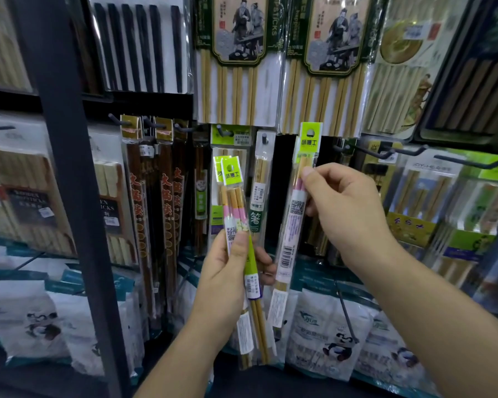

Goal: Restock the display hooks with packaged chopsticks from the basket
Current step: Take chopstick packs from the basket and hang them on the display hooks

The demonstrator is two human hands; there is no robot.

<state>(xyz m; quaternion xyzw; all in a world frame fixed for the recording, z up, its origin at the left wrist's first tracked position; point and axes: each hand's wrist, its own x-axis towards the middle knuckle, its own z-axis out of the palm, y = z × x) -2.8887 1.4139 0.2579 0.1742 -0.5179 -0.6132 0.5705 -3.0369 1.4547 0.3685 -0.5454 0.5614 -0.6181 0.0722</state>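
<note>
Hanging step: R hand (345,208) pinches one chopstick pack (295,214), L hand (230,271) grips spares (236,202); next, line its hole w/ hook (365,152).

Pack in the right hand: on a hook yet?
Not yet. The right hand pinches the pack upright; its hang hole looks empty.

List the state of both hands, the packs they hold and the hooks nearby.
right hand: pinches single pack near its top.
single pack: upright, raised, on no visible hook.
left hand: grips bundle of packs.
bundle of packs: upright, off the hooks.
middle hook: loaded, one pack hanging.
long right hook: front end bare.
</note>
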